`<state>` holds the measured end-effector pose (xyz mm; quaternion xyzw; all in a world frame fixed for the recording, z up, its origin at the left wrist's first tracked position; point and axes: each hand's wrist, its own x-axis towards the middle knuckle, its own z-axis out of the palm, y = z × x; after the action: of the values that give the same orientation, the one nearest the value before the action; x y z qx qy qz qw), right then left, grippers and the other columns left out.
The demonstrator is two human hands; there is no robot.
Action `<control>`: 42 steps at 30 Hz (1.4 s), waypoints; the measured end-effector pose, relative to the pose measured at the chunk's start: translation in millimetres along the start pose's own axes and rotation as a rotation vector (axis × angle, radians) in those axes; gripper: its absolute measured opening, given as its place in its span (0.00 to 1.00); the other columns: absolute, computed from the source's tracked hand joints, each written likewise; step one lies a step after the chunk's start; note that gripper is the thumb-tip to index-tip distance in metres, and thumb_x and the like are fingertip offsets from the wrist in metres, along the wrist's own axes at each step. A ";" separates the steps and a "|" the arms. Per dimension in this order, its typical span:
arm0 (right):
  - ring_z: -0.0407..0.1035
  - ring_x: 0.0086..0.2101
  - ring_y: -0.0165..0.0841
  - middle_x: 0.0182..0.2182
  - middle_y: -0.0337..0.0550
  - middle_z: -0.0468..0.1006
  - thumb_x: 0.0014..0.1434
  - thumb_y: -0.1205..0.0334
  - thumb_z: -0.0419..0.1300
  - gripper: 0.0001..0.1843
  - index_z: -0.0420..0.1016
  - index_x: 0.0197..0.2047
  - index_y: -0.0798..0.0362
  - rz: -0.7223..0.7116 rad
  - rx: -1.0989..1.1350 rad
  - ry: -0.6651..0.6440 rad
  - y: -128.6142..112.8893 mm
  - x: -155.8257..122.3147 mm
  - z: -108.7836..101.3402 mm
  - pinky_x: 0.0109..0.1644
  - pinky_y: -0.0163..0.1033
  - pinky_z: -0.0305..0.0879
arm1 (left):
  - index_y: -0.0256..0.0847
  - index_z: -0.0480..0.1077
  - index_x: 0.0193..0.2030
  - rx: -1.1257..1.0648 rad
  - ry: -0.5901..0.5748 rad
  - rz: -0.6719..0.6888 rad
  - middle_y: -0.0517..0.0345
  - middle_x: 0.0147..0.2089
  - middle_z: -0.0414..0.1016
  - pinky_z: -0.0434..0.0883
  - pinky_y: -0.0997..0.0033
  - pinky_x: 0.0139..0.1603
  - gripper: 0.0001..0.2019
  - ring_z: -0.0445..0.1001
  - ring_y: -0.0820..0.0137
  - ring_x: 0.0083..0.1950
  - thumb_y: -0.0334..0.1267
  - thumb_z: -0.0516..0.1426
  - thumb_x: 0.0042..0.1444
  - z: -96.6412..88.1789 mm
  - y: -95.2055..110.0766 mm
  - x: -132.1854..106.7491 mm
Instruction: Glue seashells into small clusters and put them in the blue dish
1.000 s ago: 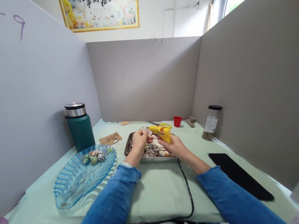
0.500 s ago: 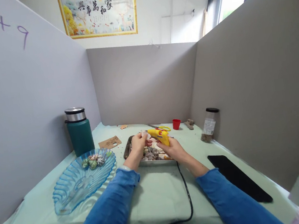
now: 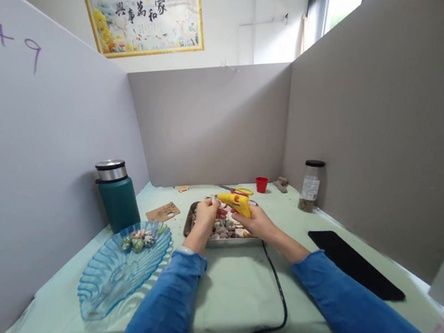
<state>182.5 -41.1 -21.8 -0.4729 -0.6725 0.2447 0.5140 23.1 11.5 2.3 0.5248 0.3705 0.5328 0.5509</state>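
My right hand [image 3: 256, 221] grips a yellow glue gun [image 3: 236, 203] whose black cord [image 3: 279, 285] runs back toward me. The gun's tip points left at a small pale shell [image 3: 215, 200] pinched in the fingers of my left hand [image 3: 206, 215]. Both hands hover over a metal tray [image 3: 188, 221] filled with several shells and stones. To the left lies a blue shell-shaped glass dish [image 3: 108, 273] with a small cluster of shells [image 3: 139, 239] at its far end.
A green thermos [image 3: 118, 197] stands at the left wall. Yellow-handled scissors [image 3: 239, 190], a red cup [image 3: 262, 184] and a clear jar [image 3: 310, 185] sit at the back right. A brown card [image 3: 163, 212] lies behind the dish, a black mat [image 3: 355, 263] on the right. Grey partitions enclose three sides.
The camera tilted down slightly a second ago. Since then the glue gun has shifted a little left, its tip closer to the shell in my left hand.
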 end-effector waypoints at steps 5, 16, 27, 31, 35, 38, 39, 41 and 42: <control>0.72 0.33 0.39 0.32 0.45 0.80 0.55 0.47 0.63 0.20 0.80 0.43 0.54 0.014 -0.059 0.027 2.8 1.4 -0.1 0.36 0.42 0.68 | 0.33 0.69 0.28 -0.020 -0.022 -0.013 0.55 0.21 0.74 0.72 0.76 0.25 0.06 0.73 0.74 0.20 0.29 0.59 0.56 0.1 1.2 -0.8; 0.73 0.35 0.38 0.35 0.45 0.80 0.56 0.47 0.62 0.22 0.79 0.45 0.55 0.010 -0.087 0.022 2.8 1.5 0.2 0.38 0.40 0.67 | 0.33 0.70 0.28 -0.042 -0.015 -0.041 0.56 0.21 0.74 0.72 0.77 0.24 0.04 0.72 0.75 0.20 0.27 0.58 0.54 -0.8 5.0 -2.2; 0.70 0.32 0.38 0.31 0.44 0.79 0.55 0.45 0.62 0.21 0.80 0.41 0.55 0.035 -0.160 0.040 0.7 0.6 0.1 0.34 0.39 0.62 | 0.31 0.72 0.33 -0.074 -0.006 -0.022 0.54 0.23 0.74 0.73 0.74 0.26 0.03 0.72 0.74 0.20 0.30 0.61 0.54 -3.8 6.2 0.3; 0.71 0.32 0.39 0.31 0.44 0.79 0.56 0.44 0.62 0.22 0.80 0.42 0.55 0.032 -0.174 0.043 -0.3 -0.6 -0.3 0.34 0.40 0.63 | 0.31 0.71 0.31 -0.068 0.017 -0.040 0.56 0.21 0.73 0.72 0.74 0.26 0.02 0.72 0.74 0.19 0.27 0.59 0.54 -2.2 7.1 -2.1; 0.72 0.34 0.39 0.34 0.45 0.80 0.56 0.46 0.61 0.22 0.80 0.44 0.55 0.014 -0.140 0.034 -3.7 -1.7 -0.4 0.38 0.42 0.65 | 0.32 0.70 0.29 -0.032 0.007 -0.045 0.55 0.21 0.73 0.73 0.74 0.26 0.04 0.72 0.74 0.20 0.26 0.57 0.55 0.3 7.0 -3.1; 0.73 0.35 0.39 0.36 0.45 0.81 0.56 0.46 0.61 0.22 0.80 0.45 0.55 0.007 -0.129 0.029 -4.2 -1.7 0.0 0.40 0.42 0.66 | 0.32 0.70 0.29 -0.013 -0.003 -0.039 0.54 0.21 0.74 0.73 0.74 0.26 0.05 0.73 0.73 0.20 0.29 0.60 0.55 0.8 5.9 -2.6; 0.73 0.36 0.39 0.36 0.45 0.81 0.57 0.47 0.61 0.22 0.80 0.45 0.55 0.001 -0.134 0.034 -3.6 -1.5 0.2 0.41 0.42 0.66 | 0.32 0.70 0.29 -0.013 -0.003 -0.038 0.54 0.21 0.74 0.73 0.74 0.26 0.05 0.73 0.73 0.20 0.30 0.60 0.55 0.6 5.4 -2.4; 0.73 0.36 0.39 0.36 0.45 0.81 0.57 0.47 0.61 0.21 0.80 0.45 0.54 -0.005 -0.157 0.051 -1.8 -0.8 0.5 0.42 0.42 0.66 | 0.33 0.70 0.29 -0.027 -0.002 -0.031 0.55 0.21 0.74 0.73 0.74 0.27 0.06 0.73 0.73 0.20 0.31 0.61 0.54 -0.4 4.2 -1.9; 0.73 0.35 0.38 0.36 0.45 0.81 0.57 0.47 0.61 0.21 0.80 0.45 0.54 -0.003 -0.172 0.058 -0.7 -0.4 0.6 0.42 0.41 0.66 | 0.33 0.70 0.29 -0.040 -0.003 -0.025 0.55 0.21 0.74 0.73 0.74 0.27 0.06 0.73 0.73 0.20 0.31 0.61 0.54 -0.9 3.7 -1.6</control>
<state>181.7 -41.7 -21.6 -0.5213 -0.6766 0.1714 0.4910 21.2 9.6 5.5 0.5096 0.3654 0.5324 0.5686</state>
